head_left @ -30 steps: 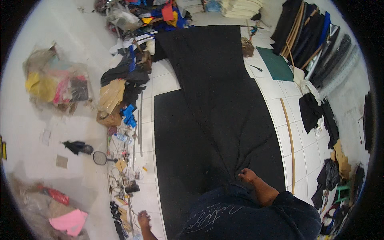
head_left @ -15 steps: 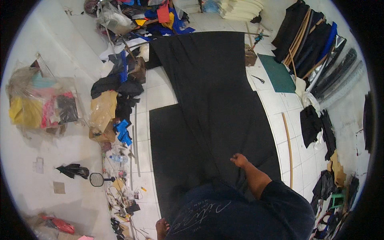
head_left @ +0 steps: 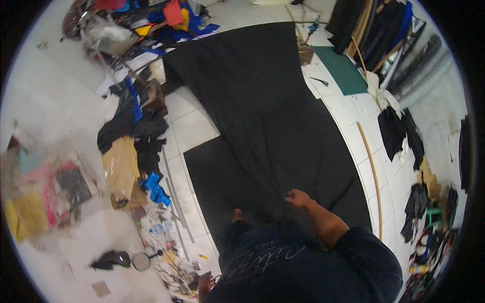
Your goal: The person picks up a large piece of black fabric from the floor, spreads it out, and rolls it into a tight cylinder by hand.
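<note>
Hiding some black cloth [head_left: 252, 101]: dark shirt [head_left: 313, 262].

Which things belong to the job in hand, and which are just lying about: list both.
In the job: black cloth, spread wide; right hand, at the cloth.

Apparently just lying about: scissors, green sheet, wooden stick, plastic bottle, crumpled blue piece.

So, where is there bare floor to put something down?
Bare white tiles lie between the curved tan pole and crumpled black cloth at right, also in the left notch of the large black fabric. Around the clear plastic bottle it is crowded.
</note>
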### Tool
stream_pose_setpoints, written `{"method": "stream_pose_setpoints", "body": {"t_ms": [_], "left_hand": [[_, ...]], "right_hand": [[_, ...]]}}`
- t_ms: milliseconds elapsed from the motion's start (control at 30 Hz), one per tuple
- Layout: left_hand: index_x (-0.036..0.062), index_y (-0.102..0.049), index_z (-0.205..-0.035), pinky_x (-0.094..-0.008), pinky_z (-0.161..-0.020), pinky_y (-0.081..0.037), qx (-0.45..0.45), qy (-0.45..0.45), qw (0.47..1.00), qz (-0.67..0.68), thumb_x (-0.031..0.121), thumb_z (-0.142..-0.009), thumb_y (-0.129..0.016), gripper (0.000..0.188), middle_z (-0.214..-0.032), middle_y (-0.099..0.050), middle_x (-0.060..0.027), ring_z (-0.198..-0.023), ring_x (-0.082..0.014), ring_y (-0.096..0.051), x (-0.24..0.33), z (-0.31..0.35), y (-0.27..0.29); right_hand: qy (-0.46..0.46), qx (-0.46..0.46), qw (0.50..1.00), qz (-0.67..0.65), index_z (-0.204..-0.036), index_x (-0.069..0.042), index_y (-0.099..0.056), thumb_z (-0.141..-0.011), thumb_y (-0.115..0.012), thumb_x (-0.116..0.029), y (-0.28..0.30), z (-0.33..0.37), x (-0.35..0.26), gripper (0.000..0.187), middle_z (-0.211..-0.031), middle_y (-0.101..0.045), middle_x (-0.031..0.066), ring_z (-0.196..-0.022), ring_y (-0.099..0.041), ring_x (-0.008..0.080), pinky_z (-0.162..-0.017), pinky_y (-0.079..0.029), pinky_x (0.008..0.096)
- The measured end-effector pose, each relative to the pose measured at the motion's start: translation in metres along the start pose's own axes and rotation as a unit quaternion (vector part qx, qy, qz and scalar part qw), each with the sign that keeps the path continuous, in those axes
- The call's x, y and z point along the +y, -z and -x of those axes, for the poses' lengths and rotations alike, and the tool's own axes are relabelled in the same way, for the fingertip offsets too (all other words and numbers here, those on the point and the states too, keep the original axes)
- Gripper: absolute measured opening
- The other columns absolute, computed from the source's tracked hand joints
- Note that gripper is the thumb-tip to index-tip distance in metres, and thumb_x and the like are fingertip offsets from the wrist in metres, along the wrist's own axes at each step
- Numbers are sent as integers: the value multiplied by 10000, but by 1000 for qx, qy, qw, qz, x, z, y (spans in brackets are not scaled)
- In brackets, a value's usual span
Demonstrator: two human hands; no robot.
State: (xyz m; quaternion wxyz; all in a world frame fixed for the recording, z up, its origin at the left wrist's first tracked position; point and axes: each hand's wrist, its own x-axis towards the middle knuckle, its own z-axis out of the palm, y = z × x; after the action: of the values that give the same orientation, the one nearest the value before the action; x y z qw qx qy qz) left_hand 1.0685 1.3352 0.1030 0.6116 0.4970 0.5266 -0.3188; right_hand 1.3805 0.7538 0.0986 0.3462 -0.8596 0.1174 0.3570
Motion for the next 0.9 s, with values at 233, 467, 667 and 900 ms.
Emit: {"method": "stream_pose_setpoints", "body": {"t_ms": [233, 467, 667, 900], "left_hand": [[87, -571, -1092, -378, -642, -465, -273, -126, 947, 114, 367, -922, -509, 334, -894, -547, -43, -751, -224, -528, 297, -107, 59], [152, -535, -866, -216, -419, -325, -147, -299, 919, -210, 217, -935, -576, 104, -648, -453, 46, -502, -55, -411, 587, -98, -106], [101, -626, -955, -236, -518, -418, -1, -381, 868, -319, 228, -921, -553, 150, -758, -569, 32, -619, -109, -531, 688, -81, -187], [29, -651, -1008, -254, -530, -428, 10, -295, 860, -416, 226, -882, -624, 236, -749, -588, 9, -634, -108, -537, 678, -70, -207]], "right_hand": [[-72, -230, 887, 393, -1333, -154, -543, -956, -511, -288, -54, 13, 132, 402, -1356, -512, 135, -1241, -497, 289, -1019, -401, 388], [-164, 194, 967, -6, -1159, -43, -620, -857, -615, -492, -84, -15, 30, 541, -1229, -598, 177, -1115, -575, 370, -940, -459, 452], [-204, 92, 952, -210, -1258, -38, -535, -871, -613, -481, -21, -128, -144, 594, -1205, -609, 188, -1122, -580, 356, -938, -459, 428], [-178, 125, 957, -192, -1193, -10, -572, -864, -623, -413, 74, -206, -174, 522, -1139, -634, 212, -1104, -597, 351, -926, -468, 418]]}}
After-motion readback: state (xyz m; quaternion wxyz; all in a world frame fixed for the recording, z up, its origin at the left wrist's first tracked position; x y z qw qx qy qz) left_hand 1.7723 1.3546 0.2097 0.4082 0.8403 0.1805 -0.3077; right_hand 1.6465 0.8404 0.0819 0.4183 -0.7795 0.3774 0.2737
